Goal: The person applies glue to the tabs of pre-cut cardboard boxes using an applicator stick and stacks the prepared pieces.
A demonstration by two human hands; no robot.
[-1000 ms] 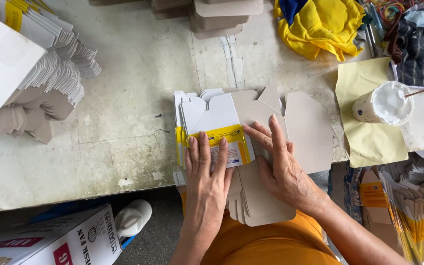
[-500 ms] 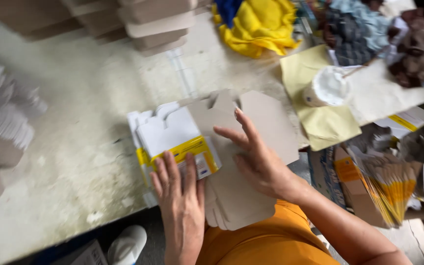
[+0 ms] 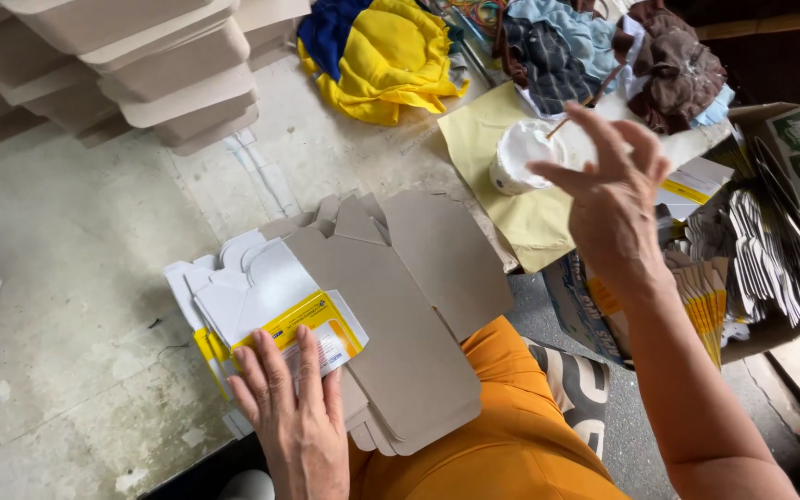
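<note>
Pressing flat with spread fingers, our left hand (image 3: 296, 407) holds down the stack of white and yellow box flats (image 3: 266, 310) on the pale table (image 3: 76, 306). It grips nothing; the palm and fingers just lie on top of the near yellow edge of the stack. Just right of the stack, and touching it, lie the grey cardboard flats (image 3: 400, 306), fanned out with their plain side up (they hang a little over the table edge, above our orange lap (image 3: 502, 435)).

Our right hand (image 3: 615, 199) is up in the air, well to the right of the stack. It is open, with the fingers loosely spread, and it holds nothing. Just behind it, farther from the stack, sits a small white cup (image 3: 520, 156) with a thin stick in it, on a pale yellow sheet (image 3: 502, 199).

Far beyond the stack lies a yellow and blue cloth (image 3: 381, 56). Up to the stack's far left stand piles of grey folded cardboard (image 3: 131, 65). Far right of the stack, a box with more printed flats (image 3: 770, 231) sits off the table.
</note>
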